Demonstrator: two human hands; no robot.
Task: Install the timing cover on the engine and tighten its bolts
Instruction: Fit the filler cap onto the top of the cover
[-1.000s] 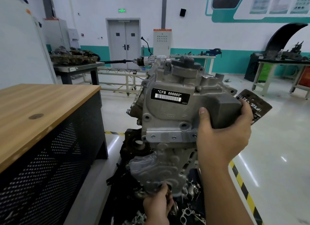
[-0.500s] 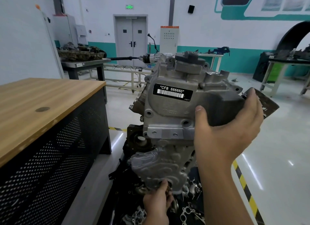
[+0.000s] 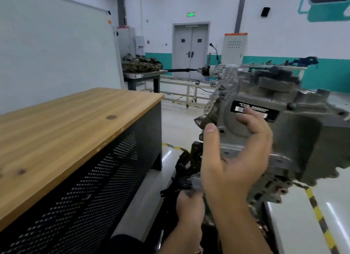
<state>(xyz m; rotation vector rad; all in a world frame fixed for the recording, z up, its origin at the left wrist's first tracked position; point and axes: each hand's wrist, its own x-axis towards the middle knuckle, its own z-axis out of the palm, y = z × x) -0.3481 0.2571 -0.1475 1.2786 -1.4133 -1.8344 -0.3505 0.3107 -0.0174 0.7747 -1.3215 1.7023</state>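
The timing cover [image 3: 284, 128], a rough-cast grey aluminium piece with ribs, bolt bosses and a black barcode label [image 3: 254, 110], sits upright against the front of the engine [image 3: 191, 159], whose dark mass shows below and behind it. The right hand [image 3: 234, 159] is raised in front of the cover's face with its grip apart, fingers spread and loosely bent, holding nothing. The left hand [image 3: 189, 206], lower down, has its grip clamped on the cover's bottom edge. To the left stands a wood-topped worktop [image 3: 75, 125] with a perforated black metal front.

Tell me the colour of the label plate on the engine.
Black with white print, on the label plate, head view.
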